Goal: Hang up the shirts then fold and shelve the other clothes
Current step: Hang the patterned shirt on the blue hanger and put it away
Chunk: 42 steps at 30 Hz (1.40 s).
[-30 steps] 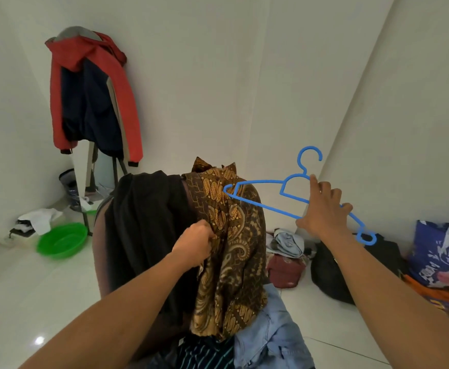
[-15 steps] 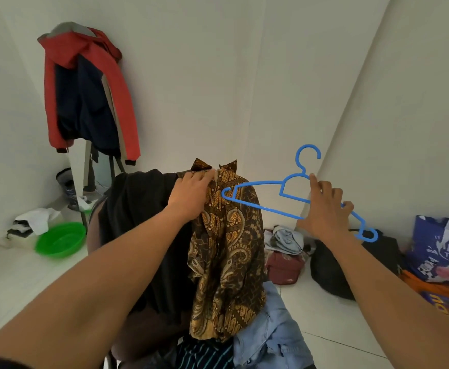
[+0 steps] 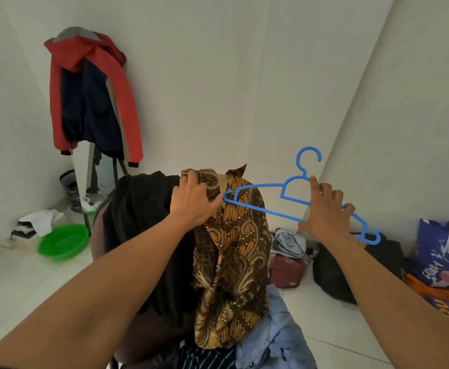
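Note:
A brown batik shirt [image 3: 234,257] hangs over the back of a chair, beside a black garment [image 3: 143,235] draped to its left. My left hand [image 3: 194,201] grips the shirt at its collar, near the top of the chair back. My right hand [image 3: 324,211] holds a blue plastic hanger [image 3: 260,206] by its lower bar, hook pointing up. The hanger's left tip touches the shirt's collar opening, right by my left thumb. A light blue denim garment [image 3: 271,339] and a dark striped one [image 3: 204,358] lie on the chair seat below.
A red and navy jacket [image 3: 90,102] hangs on a stand at the back left. A green basin [image 3: 63,242] and white cloth sit on the floor at left. At right lie a maroon bag [image 3: 287,270], a black bag [image 3: 332,272] and a blue shopping bag [image 3: 441,254].
My left hand rose from the shirt's middle front to its collar and took hold there. The hanger stayed about level, its left tip now at the collar opening.

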Each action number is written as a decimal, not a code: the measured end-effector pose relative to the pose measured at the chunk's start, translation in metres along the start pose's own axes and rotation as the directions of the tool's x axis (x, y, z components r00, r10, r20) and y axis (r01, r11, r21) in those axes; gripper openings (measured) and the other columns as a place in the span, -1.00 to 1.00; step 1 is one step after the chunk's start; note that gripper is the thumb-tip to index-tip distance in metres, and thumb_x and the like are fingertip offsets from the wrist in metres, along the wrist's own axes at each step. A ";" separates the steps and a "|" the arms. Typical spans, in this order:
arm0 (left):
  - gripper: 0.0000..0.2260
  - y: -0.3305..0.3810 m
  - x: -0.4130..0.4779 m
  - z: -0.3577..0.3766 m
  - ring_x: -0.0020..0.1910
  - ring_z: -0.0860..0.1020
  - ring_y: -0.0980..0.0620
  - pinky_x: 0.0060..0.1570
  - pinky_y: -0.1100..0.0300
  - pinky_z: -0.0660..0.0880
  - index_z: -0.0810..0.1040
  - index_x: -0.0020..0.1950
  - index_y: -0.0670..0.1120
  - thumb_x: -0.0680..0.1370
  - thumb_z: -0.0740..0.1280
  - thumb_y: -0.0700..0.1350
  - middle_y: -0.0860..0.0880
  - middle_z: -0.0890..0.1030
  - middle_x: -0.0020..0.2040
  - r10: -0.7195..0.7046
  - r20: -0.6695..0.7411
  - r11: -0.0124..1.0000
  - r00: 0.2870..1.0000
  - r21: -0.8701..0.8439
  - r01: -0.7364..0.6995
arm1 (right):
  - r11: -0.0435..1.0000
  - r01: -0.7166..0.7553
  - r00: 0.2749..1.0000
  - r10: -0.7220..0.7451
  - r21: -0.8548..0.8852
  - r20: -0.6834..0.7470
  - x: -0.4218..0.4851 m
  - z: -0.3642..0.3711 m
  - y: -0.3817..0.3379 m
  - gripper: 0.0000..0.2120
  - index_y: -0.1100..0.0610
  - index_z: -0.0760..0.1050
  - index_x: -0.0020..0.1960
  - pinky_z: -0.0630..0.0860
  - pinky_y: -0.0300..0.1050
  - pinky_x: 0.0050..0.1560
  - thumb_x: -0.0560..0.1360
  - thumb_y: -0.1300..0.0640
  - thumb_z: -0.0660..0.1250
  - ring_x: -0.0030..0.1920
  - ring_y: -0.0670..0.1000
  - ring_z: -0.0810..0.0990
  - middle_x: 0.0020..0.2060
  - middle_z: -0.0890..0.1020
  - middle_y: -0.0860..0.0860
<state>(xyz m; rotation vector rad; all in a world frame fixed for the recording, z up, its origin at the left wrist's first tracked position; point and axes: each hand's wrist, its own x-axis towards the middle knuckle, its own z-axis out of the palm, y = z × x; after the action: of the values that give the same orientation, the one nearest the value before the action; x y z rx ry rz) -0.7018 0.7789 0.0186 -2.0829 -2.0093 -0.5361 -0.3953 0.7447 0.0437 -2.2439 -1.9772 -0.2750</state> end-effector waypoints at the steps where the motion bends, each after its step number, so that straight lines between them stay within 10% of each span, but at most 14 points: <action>1: -0.37 0.003 0.004 -0.001 0.16 0.42 -0.13 0.07 -0.07 0.44 0.60 0.01 -0.11 0.52 0.06 0.41 -0.13 0.45 0.22 0.000 -0.031 0.998 1.000 0.058 0.002 | 1.000 -0.003 1.000 0.003 0.001 -0.005 0.000 0.000 0.000 0.13 0.01 -0.16 0.60 0.36 0.26 0.26 0.32 -0.07 0.57 0.31 0.12 0.31 0.38 0.25 0.04; 11: -0.58 0.022 0.037 -0.007 0.08 0.56 -0.15 0.03 -0.06 0.58 0.36 0.35 -0.09 0.54 0.37 -0.05 -0.11 0.51 0.18 0.168 0.160 0.973 0.973 -0.188 -0.137 | 1.000 -0.018 1.000 0.018 0.014 -0.013 0.003 0.008 0.002 0.15 0.01 -0.16 0.60 0.35 0.29 0.28 0.31 -0.03 0.58 0.31 0.14 0.30 0.39 0.24 0.05; 18: -0.74 0.008 0.038 -0.015 -0.06 0.57 -0.14 -0.01 0.02 0.56 0.50 0.25 -0.09 0.56 0.29 -0.23 -0.16 0.35 0.24 0.148 0.309 0.987 0.939 -0.106 -0.121 | 1.000 -0.006 1.000 0.006 -0.027 -0.030 0.000 0.004 0.000 0.13 0.03 -0.18 0.60 0.35 0.25 0.25 0.34 -0.06 0.56 0.29 0.13 0.31 0.36 0.24 0.04; 25: -0.90 0.000 0.023 -0.040 -0.13 0.54 -0.11 -0.24 0.07 0.41 0.46 -0.17 -0.16 0.54 0.27 -0.18 -0.08 0.51 -0.13 -0.038 0.132 0.998 0.991 -0.041 0.044 | 1.000 0.020 0.998 -0.021 -0.020 -0.064 -0.008 -0.008 -0.009 0.13 0.02 -0.14 0.59 0.38 0.24 0.22 0.30 -0.03 0.57 0.26 0.12 0.32 0.33 0.25 0.03; 34: -0.69 -0.013 0.012 -0.052 0.14 0.55 -0.12 0.00 0.10 0.51 0.55 0.19 -0.15 0.47 0.35 -0.34 -0.11 0.50 0.22 0.152 0.323 0.987 0.934 -0.010 -0.157 | 0.999 0.040 0.995 -0.039 0.016 -0.088 -0.029 -0.026 -0.020 0.13 0.02 -0.18 0.60 0.37 0.22 0.24 0.33 -0.05 0.55 0.31 0.12 0.31 0.38 0.23 0.04; 42: -0.40 0.021 -0.016 -0.106 0.48 0.32 -0.11 0.49 0.02 0.25 0.31 0.54 -0.12 0.50 0.32 -0.31 -0.09 0.35 0.51 0.254 0.281 0.924 0.925 -0.352 -0.147 | 0.991 0.081 0.987 -0.064 0.109 -0.147 -0.046 -0.055 -0.006 0.13 0.00 -0.16 0.60 0.37 0.23 0.25 0.32 -0.04 0.57 0.31 0.12 0.31 0.38 0.24 0.03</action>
<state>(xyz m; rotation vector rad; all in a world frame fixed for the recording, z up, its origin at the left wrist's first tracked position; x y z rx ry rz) -0.6940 0.7222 0.1117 -2.7008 -1.9324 -0.5487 -0.4092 0.6884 0.0869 -2.0261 -1.9506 -0.3134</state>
